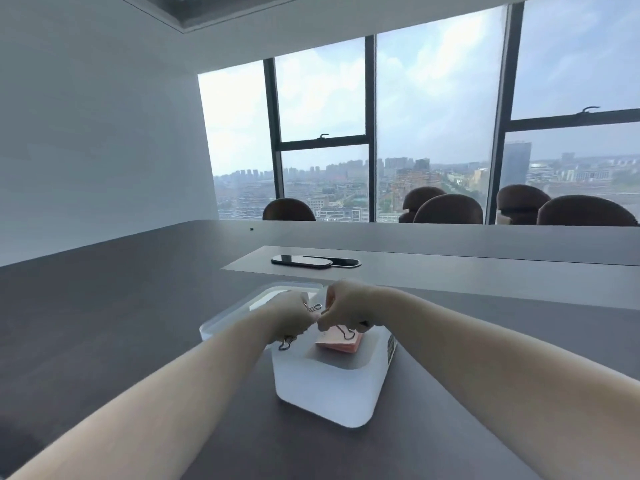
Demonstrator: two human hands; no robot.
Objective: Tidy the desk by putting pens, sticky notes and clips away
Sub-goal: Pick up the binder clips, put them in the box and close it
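Note:
A translucent white storage box (pixel 329 389) stands on the dark desk, with a pink pad of sticky notes (pixel 341 344) lying inside it. Both my hands hover over the box's far end. My left hand (pixel 291 318) is closed on binder clips (pixel 286 342); wire handles stick out below and above the fingers. My right hand (pixel 346 308) pinches another binder clip (pixel 344 332) just above the pink pad. The clip bodies are mostly hidden by my fingers. No pens are visible.
The box's translucent lid (pixel 242 311) lies flat on the desk just behind and left of the box. Farther back a black cable port (pixel 315 261) sits in a grey strip. Several dark chairs (pixel 446 209) line the far edge by the windows.

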